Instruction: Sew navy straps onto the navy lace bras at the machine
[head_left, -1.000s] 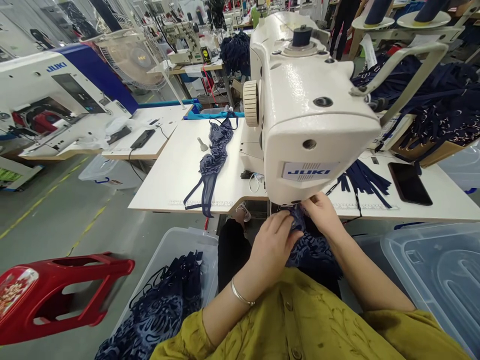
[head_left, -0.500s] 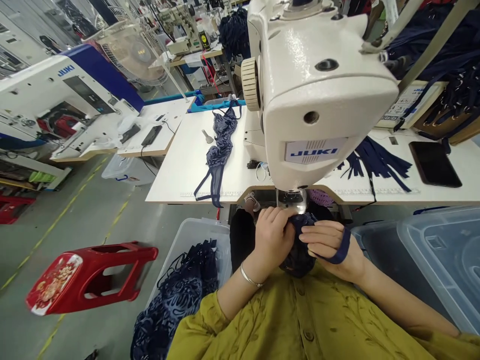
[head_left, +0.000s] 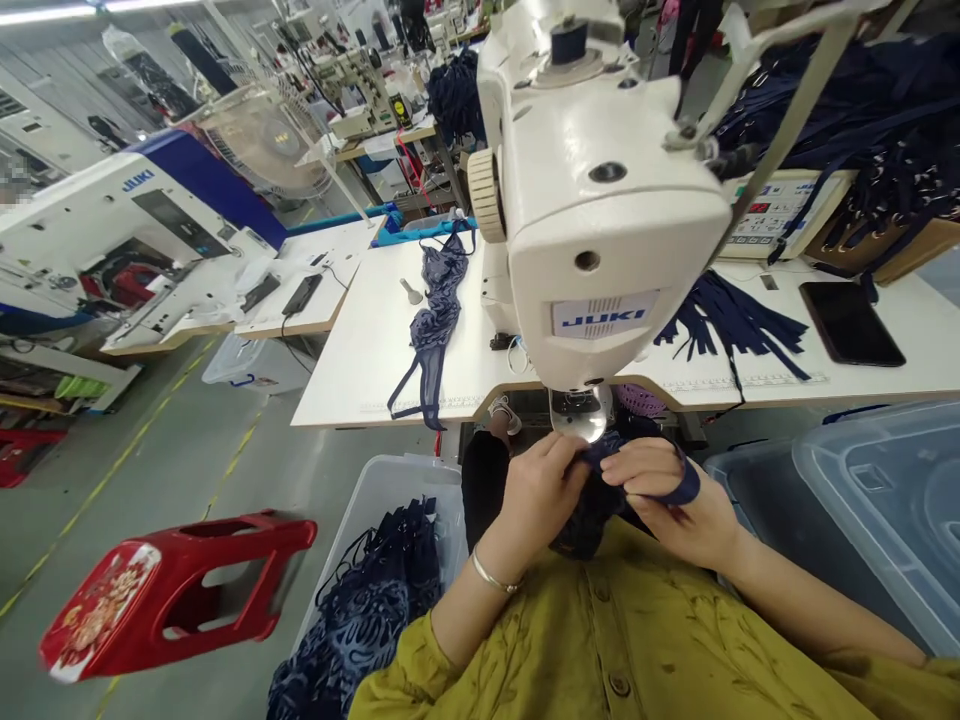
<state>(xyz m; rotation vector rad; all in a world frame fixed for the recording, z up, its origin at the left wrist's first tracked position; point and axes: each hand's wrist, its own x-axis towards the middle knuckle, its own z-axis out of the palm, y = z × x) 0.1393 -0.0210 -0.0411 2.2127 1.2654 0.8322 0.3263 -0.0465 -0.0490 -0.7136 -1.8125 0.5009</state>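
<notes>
Just below the needle area of the white JUKI sewing machine (head_left: 615, 235), both hands hold a dark navy bra (head_left: 589, 515) whose lower part hangs over my lap. My left hand (head_left: 541, 492), with a bangle at the wrist, pinches its left edge close to the machine's presser area. My right hand (head_left: 679, 505) has its fingers closed on the right side of the bra. A navy strap (head_left: 684, 487) loops across the fingers of that hand. The machine's head and my fingers hide the exact stitching point.
Another navy lace bra (head_left: 439, 300) lies on the white table left of the machine. Cut navy straps (head_left: 739, 315) and a phone (head_left: 853, 322) lie to the right. Clear bins flank my lap; the left bin (head_left: 375, 480) holds navy bras. A red stool (head_left: 180, 590) stands farther left.
The camera view has tilted slightly up, showing more of the machine's top. Both hands stay on the bra by the needle area, with only a small shift of the fingers.
</notes>
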